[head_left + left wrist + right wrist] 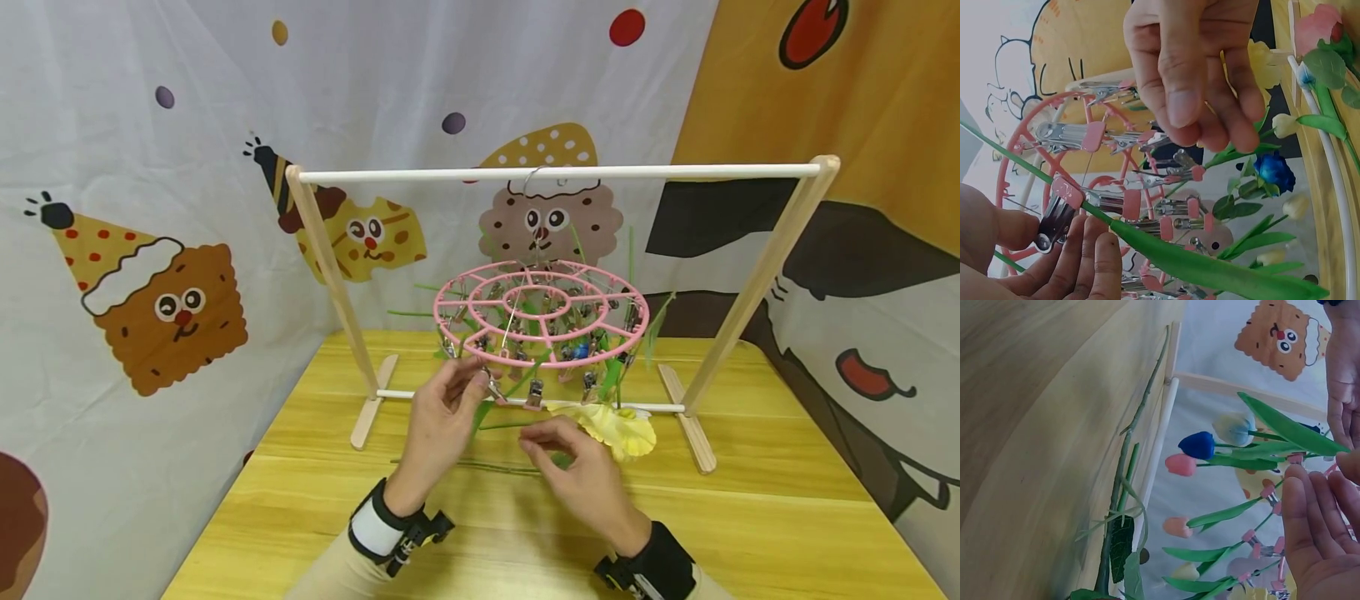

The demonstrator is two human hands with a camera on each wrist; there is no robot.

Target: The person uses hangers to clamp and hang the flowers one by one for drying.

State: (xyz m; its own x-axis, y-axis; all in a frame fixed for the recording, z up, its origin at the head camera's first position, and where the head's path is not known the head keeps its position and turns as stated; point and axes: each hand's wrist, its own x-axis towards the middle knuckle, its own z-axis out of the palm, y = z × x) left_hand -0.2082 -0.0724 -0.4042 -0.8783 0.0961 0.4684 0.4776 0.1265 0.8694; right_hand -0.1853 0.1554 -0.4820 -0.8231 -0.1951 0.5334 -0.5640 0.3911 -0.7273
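Note:
My left hand pinches a metal clip with pink tips at the near left side of a pink round clip hanger. Between the clip's tips passes a green artificial flower stem, whose long leaf slants off to the right in the left wrist view. My right hand is held a little lower, right of the left one, its fingers loosely bent with nothing between them. Clipped flowers hang head down from the hanger, among them a blue tulip, pink tulip and blue rose.
The hanger hooks over the white top bar of a rack with wooden posts. A lower white bar runs near the tabletop. Long stems lie on the wooden table. A yellow flower is beyond my right hand.

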